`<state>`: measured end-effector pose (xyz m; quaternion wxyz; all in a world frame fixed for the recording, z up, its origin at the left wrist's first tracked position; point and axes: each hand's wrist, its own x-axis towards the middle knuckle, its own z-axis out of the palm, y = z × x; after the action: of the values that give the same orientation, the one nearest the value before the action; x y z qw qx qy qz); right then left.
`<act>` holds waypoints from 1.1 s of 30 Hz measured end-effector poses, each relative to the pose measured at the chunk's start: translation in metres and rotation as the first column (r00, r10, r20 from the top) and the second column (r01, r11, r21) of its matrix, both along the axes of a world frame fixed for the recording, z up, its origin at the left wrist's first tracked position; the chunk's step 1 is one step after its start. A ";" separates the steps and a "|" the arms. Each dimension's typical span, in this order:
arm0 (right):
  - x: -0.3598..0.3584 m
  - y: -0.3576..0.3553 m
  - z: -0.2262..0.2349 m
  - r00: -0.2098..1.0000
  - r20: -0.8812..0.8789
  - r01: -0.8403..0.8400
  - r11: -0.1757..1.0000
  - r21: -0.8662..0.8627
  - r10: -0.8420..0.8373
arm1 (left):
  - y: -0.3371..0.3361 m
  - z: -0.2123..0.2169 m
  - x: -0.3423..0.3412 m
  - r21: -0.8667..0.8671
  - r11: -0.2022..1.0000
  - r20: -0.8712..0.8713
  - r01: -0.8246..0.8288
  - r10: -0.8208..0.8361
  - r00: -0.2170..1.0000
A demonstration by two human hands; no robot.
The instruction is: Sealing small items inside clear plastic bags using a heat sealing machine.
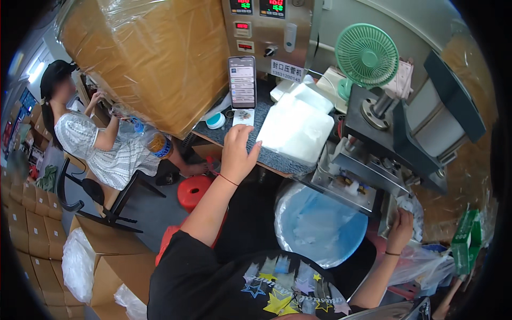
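Observation:
My left hand (241, 152) is stretched over the near edge of the grey-topped bench, thumb apart from the fingers and nothing seen in its grasp. Its fingertips are just below a small white card (244, 117) at the foot of a propped, lit phone (242, 82). To its right lies a stack of white plastic pieces (296, 128). My right hand (401, 230) is beside the metal press (384, 138), fingers curled at crumpled whitish plastic (411, 207); what they grip is hidden.
A blue bucket (360, 239) with a clear liner stands below the bench. Behind are a green fan (367, 56), a control panel (269, 34) and a large wrapped carton (149, 58). A seated person (88, 128) works at left, near a red stool (193, 193) and open cartons (120, 272).

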<state>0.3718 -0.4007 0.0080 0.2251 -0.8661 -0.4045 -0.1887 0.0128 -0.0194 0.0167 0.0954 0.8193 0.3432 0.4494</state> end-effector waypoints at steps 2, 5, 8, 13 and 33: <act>0.003 -0.001 -0.003 1.000 -0.015 -0.006 1.000 0.015 0.006 | 0.004 0.001 -0.001 -0.015 1.000 0.003 -0.007 0.007 1.000; 0.001 0.001 -0.003 1.000 0.009 -0.009 1.000 0.016 0.009 | 0.010 0.005 -0.001 0.070 0.997 -0.025 -0.034 0.036 0.999; 0.003 0.001 -0.003 0.999 0.036 -0.023 1.000 0.013 0.022 | 0.012 0.005 -0.001 0.015 1.000 -0.016 0.004 -0.003 1.000; 0.003 0.003 -0.003 0.999 0.031 -0.009 1.000 0.014 0.009 | 0.018 0.000 -0.006 0.034 0.999 -0.021 0.006 -0.005 1.000; 0.006 0.004 -0.006 1.000 0.004 -0.008 1.000 0.022 0.008 | -0.099 0.130 -0.044 0.096 0.206 0.414 0.974 -0.898 0.149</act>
<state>0.3776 -0.3970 0.0017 0.2345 -0.8616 -0.4063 -0.1938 -0.0316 -0.1186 0.1470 0.4980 0.7327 -0.2267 0.4047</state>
